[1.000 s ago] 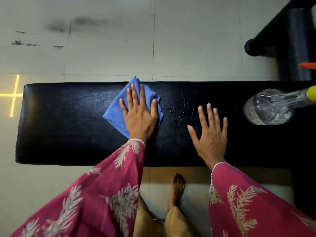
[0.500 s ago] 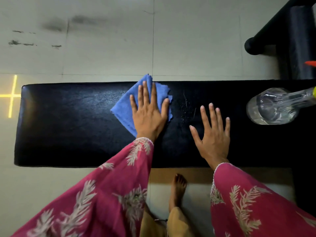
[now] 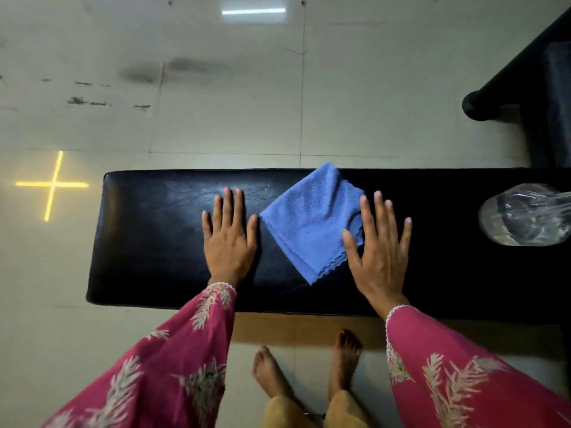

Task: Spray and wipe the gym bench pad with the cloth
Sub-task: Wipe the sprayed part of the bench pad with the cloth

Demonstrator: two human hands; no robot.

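Gym bench pad, wipe pass halted: cloth released.

1 blue cloth (image 3: 312, 223) lies folded mid-pad on the desk (image 3: 160, 217), no longer under the left hand (image 3: 230, 239), which has slid off to its left; right hand (image 3: 378, 251) overlaps its right edge. Both grips flat, fingers spread, holding nothing. Spray bottle (image 3: 522, 219) lies at right. Droplets gone; wiping likely near finished.

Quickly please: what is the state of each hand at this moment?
Left hand: open, flat on the bench pad, holding nothing.
Right hand: open, flat, holding nothing, thumb overlapping the blue cloth edge.
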